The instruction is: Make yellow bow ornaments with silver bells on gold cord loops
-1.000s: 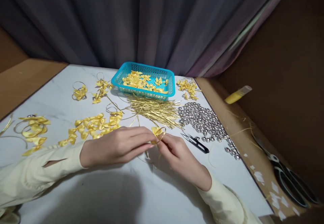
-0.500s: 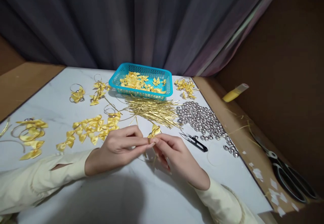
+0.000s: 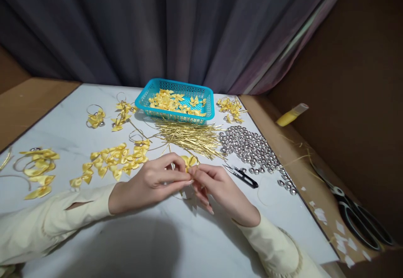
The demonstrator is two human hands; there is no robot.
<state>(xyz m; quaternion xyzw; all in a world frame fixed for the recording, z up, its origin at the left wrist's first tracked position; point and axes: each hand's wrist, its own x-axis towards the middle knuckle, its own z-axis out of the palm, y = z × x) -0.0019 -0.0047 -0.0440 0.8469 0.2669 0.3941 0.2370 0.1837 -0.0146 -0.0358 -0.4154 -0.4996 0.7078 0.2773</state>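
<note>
Between the fingertips of both hands is a yellow ribbon bow [image 3: 189, 162], with a thin gold tie or wire near it. My left hand [image 3: 157, 176] pinches it from the left, the index finger curled over. From the right, my right hand [image 3: 214, 185] grips it with thumb and index finger, its lower fingers loosely bent. The fingers hide most of the bow's knot. Loose yellow bows [image 3: 115, 160] lie left of my left hand. Gold twist ties [image 3: 192, 137] are heaped just beyond both hands. Black thread snips [image 3: 242, 176] lie right of my right hand.
A blue basket [image 3: 210, 102] of bows stands at the back. Small silver bells [image 3: 248, 146] spread at the right. Bow bunches with wire loops [image 3: 40, 164] lie at the left. Large scissors [image 3: 355, 215], paper scraps [image 3: 340, 242] and a yellow tube [image 3: 292, 115] are along the right edge.
Both hands stay together at the bow. My left hand has shifted slightly right and its index finger has bent more; the bow has turned a little and shows more yellow ribbon.
</note>
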